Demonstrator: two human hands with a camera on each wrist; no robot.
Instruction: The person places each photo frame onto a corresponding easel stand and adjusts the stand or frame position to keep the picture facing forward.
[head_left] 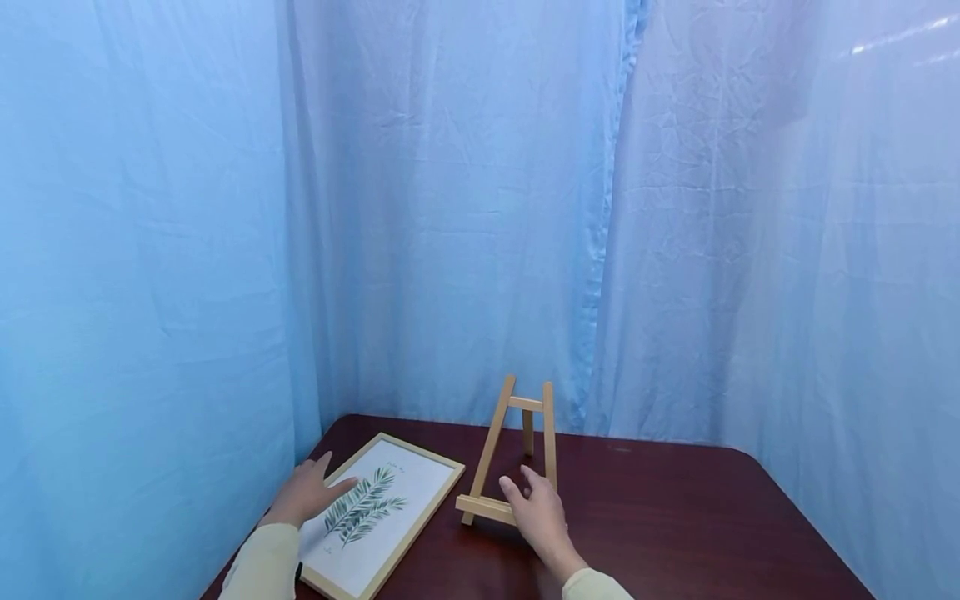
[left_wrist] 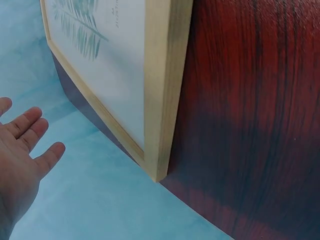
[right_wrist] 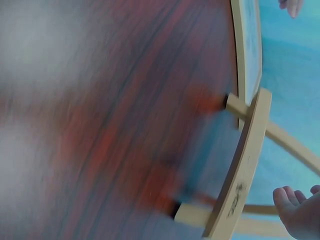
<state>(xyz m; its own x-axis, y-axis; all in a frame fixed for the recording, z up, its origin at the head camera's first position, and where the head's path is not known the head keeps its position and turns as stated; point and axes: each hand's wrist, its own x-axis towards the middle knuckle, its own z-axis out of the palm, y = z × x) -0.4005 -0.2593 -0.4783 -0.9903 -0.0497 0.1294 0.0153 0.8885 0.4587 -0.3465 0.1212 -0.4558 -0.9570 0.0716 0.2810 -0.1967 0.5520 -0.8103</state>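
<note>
A framed picture of green fern-like leaves (head_left: 420, 500) lies on the left part of the table, in a light wooden frame. Over its left edge hovers my left hand (head_left: 306, 492), fingers spread; the left wrist view shows this hand (left_wrist: 22, 160) apart from the frame (left_wrist: 159, 100). To the picture's right stands a small wooden easel (head_left: 491, 446), upright on its legs with a ledge across the front. My right hand (head_left: 542, 518) is at the easel's right front, fingers loosely bent and holding nothing. In the right wrist view, the easel's ledge (right_wrist: 240, 175) is close to that hand (right_wrist: 302, 215).
The dark reddish-brown wooden table (head_left: 675, 517) has rounded far corners. Blue curtains (head_left: 465, 208) hang around it on the left, back and right. The picture lies near the table's left edge.
</note>
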